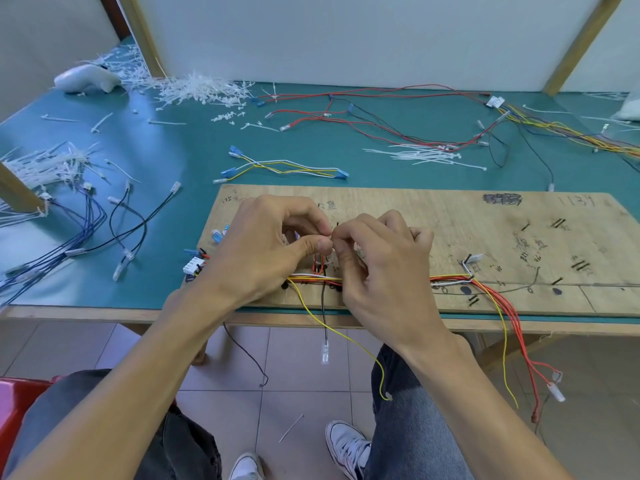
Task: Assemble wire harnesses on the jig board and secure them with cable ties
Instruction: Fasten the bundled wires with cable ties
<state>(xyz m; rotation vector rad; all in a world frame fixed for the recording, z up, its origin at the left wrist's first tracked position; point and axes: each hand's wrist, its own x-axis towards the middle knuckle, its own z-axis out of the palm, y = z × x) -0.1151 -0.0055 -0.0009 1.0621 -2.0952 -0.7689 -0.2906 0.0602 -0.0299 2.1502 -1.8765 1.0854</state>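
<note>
A wooden jig board (450,223) lies at the table's front edge. A bundle of red, yellow, white and orange wires (453,280) runs along its near side, with ends hanging over the edge. My left hand (266,244) and my right hand (374,258) meet over the board's left part, fingertips pinched together above a short upright loop of red wires (320,266). What they pinch is small and mostly hidden; it may be a cable tie. A white connector (193,265) sits at the board's left edge.
Loose white cable ties (426,155) lie behind the board, with a bigger pile (201,88) at the back left. Spare harnesses lie around: yellow-white (287,168), red-black (381,123), blue-black (86,230). My knees and a red stool (17,407) are below the table edge.
</note>
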